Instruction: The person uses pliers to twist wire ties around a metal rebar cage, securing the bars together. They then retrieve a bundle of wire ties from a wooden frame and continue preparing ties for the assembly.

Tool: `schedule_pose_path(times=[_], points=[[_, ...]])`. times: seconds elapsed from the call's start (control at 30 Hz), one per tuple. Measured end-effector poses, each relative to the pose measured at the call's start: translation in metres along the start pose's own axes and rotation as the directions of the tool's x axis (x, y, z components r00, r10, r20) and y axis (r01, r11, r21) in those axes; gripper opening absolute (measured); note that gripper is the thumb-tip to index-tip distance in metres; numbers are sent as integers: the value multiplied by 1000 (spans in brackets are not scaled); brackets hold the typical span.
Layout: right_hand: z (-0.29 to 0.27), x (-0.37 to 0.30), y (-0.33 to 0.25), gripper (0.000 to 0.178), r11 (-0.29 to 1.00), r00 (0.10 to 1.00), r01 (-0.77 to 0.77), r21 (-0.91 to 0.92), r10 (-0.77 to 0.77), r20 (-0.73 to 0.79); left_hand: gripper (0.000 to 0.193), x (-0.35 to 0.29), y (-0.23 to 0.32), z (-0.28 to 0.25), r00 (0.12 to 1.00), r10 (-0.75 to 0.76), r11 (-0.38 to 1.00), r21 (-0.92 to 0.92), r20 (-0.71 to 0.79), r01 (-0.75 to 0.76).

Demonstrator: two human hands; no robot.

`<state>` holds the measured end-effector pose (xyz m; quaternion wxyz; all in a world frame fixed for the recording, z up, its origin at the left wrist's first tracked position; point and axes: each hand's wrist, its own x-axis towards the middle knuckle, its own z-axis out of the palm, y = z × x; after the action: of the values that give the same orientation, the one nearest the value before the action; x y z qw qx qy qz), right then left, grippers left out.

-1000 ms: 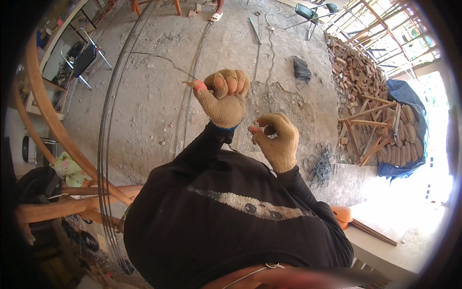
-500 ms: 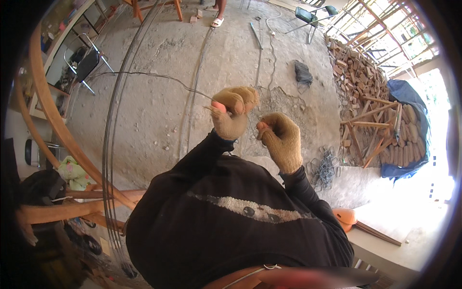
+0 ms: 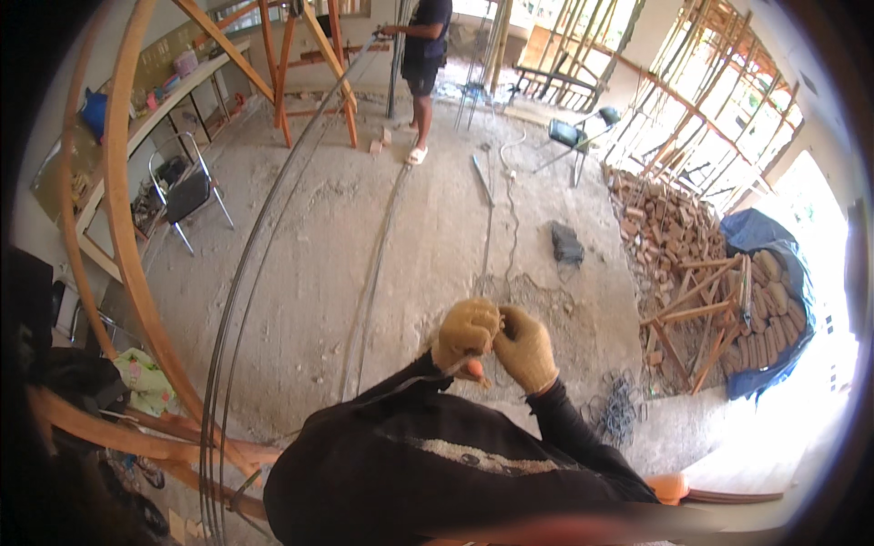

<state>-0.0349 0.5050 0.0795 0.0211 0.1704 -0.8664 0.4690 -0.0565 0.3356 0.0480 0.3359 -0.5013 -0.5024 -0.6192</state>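
Observation:
Both of my hands wear tan knit gloves and meet in front of my chest. My left hand (image 3: 466, 338) is closed round a thin wire (image 3: 398, 389), whose blurred strand trails back over my left sleeve. A bare fingertip pokes out of that glove. Touching it, my right hand (image 3: 526, 351) is closed in a pinch beside the left fingers. What lies between the right fingertips is too small to make out.
Long steel rods (image 3: 238, 273) run along my left past a curved wooden frame (image 3: 137, 237). Ahead stands a person (image 3: 423, 55) by wooden trestles (image 3: 284, 91). A dark wire bundle (image 3: 566, 244), tangled ties (image 3: 619, 409) and a brick pile (image 3: 669, 227) are on the right.
My hands, apart before, have come together. The wire that stretched out leftward from my left hand now trails over my sleeve. The view has tilted up, bringing more of the person into sight.

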Motion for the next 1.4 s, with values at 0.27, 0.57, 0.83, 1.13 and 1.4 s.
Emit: schedule_pose_path(times=[0.27,0.57,0.83,1.13,1.4], points=[[27,-5,5,22,924,985,-56,379,115,-133,57,-11,3,16,957,-2,980,192,-291,61],[36,11,7,23,733,867,157,662,219,-449,45,-16,-13,57,184,-675,723,-589,-715,361],[48,12,34,17,878,805,53,476,244,-540,30,-62,-22,32,33,-996,86,-969,-80,234],[53,12,54,22,316,709,-266,911,705,-37,27,-98,-29,46,161,-890,453,-792,-426,408],[51,12,51,29,436,759,-396,808,650,21,38,-109,-17,10,803,-463,765,288,-376,576]])
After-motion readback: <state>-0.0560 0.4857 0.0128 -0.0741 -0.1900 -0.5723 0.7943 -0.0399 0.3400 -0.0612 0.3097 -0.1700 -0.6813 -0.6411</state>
